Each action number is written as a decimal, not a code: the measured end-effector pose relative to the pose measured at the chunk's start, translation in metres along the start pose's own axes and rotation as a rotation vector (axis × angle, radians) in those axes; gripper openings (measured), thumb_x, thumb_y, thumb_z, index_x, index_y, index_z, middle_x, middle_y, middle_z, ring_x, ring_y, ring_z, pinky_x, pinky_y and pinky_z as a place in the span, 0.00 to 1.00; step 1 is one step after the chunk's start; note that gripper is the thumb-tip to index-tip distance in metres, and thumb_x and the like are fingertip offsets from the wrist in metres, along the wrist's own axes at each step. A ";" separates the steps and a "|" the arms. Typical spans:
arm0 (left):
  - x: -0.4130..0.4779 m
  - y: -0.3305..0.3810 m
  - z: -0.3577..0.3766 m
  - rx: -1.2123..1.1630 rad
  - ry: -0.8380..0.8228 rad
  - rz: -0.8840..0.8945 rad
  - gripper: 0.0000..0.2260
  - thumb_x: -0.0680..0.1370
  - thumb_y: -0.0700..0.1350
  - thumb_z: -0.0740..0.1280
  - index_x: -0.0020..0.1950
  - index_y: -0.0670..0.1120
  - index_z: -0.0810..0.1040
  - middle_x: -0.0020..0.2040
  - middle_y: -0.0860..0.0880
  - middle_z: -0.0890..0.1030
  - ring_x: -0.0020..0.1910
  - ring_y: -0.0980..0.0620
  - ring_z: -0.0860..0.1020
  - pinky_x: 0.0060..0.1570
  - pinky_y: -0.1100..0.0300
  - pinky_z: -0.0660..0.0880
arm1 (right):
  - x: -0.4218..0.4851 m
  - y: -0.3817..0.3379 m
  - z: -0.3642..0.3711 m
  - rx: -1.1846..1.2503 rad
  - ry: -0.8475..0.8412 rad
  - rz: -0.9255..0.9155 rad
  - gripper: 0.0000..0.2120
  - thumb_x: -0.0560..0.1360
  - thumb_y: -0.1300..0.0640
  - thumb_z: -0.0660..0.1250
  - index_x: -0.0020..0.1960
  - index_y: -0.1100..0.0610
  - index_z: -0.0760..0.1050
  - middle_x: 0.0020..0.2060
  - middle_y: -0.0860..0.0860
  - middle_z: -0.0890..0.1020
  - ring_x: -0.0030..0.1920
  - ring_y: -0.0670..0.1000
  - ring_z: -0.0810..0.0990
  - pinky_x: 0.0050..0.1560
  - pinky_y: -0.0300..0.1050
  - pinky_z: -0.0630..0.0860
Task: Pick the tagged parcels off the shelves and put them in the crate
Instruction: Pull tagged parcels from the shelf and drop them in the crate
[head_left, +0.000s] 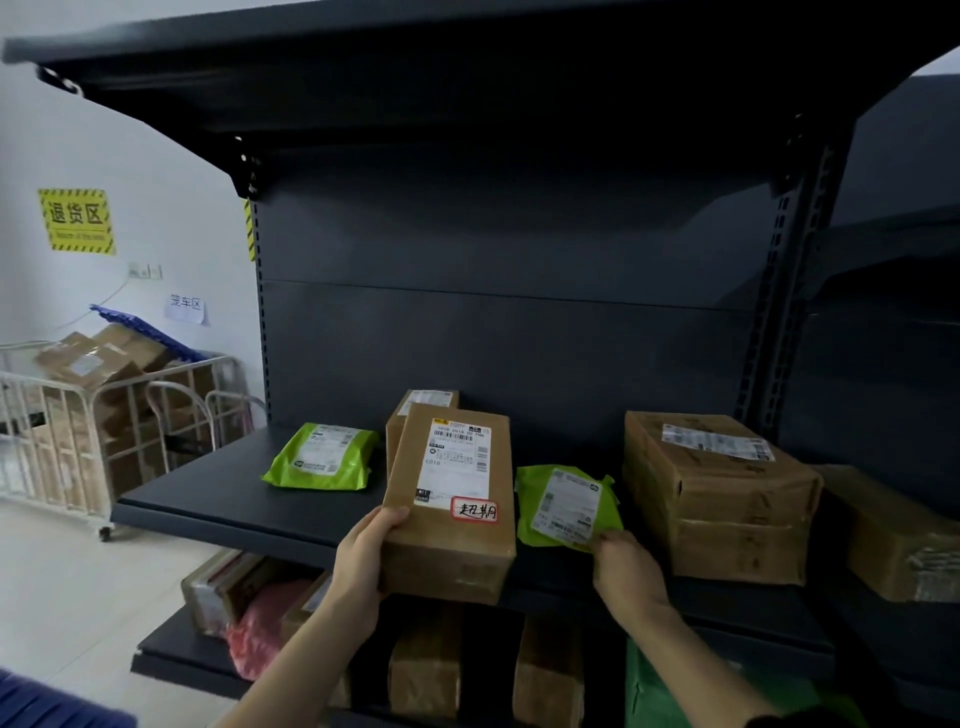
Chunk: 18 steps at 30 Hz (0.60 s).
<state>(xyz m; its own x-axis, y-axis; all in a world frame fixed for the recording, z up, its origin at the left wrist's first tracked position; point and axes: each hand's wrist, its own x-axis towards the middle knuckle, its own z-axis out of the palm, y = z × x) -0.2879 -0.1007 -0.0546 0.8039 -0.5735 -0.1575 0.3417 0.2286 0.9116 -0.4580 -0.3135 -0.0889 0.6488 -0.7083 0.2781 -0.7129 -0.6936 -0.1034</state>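
The person stands at the shelf (208, 499) in the middle of a pick, with nothing in the crate from this reach yet. The left hand (363, 561) grips the tagged box (452, 519) by its near left corner, thumb on top and fingers curled under the side. The box lies at the shelf's front edge with its near end overhanging, and the red-bordered tag (474, 510) shows plainly on its lid.

The right hand (623, 566) is at the near corner of the green mailer (563, 506) just beside the box. Its fingers are curled and seem to pinch that corner, though the back of the hand hides the contact. I see no red tag on the mailer, so whether it belongs in the pick I cannot tell.

Both forearms reach up and forward from below, wrists roughly level with the shelf edge.

To my eye the next move is to draw the box clear of the shelf, likely with a second hand under its far side, since one corner grip looks weak for its length. I cannot make out the crate from here, so carrying the box over will mean turning away.
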 end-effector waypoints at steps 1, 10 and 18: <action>0.001 -0.001 -0.001 0.001 -0.004 0.001 0.07 0.74 0.46 0.68 0.49 0.46 0.81 0.47 0.42 0.82 0.48 0.42 0.78 0.50 0.48 0.74 | -0.002 0.000 0.001 -0.001 0.004 0.007 0.17 0.76 0.68 0.55 0.60 0.60 0.75 0.57 0.56 0.76 0.58 0.55 0.75 0.52 0.44 0.73; -0.006 -0.004 0.002 0.002 -0.006 -0.032 0.12 0.73 0.48 0.68 0.55 0.46 0.78 0.51 0.42 0.80 0.50 0.42 0.77 0.44 0.52 0.75 | 0.003 0.004 -0.006 -0.013 -0.021 0.048 0.12 0.76 0.67 0.56 0.55 0.63 0.74 0.54 0.58 0.78 0.55 0.57 0.77 0.47 0.46 0.74; -0.022 -0.007 0.006 -0.025 0.004 -0.074 0.10 0.74 0.48 0.68 0.53 0.47 0.76 0.50 0.43 0.79 0.48 0.44 0.76 0.41 0.53 0.74 | -0.018 0.007 -0.002 -0.029 -0.051 0.035 0.11 0.76 0.67 0.56 0.45 0.63 0.77 0.47 0.59 0.81 0.49 0.59 0.81 0.39 0.44 0.70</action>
<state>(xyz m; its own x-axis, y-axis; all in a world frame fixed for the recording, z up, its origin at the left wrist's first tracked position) -0.3110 -0.0946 -0.0552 0.7780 -0.5863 -0.2258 0.4125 0.2056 0.8874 -0.4754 -0.3049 -0.0927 0.6354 -0.7386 0.2254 -0.7426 -0.6645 -0.0840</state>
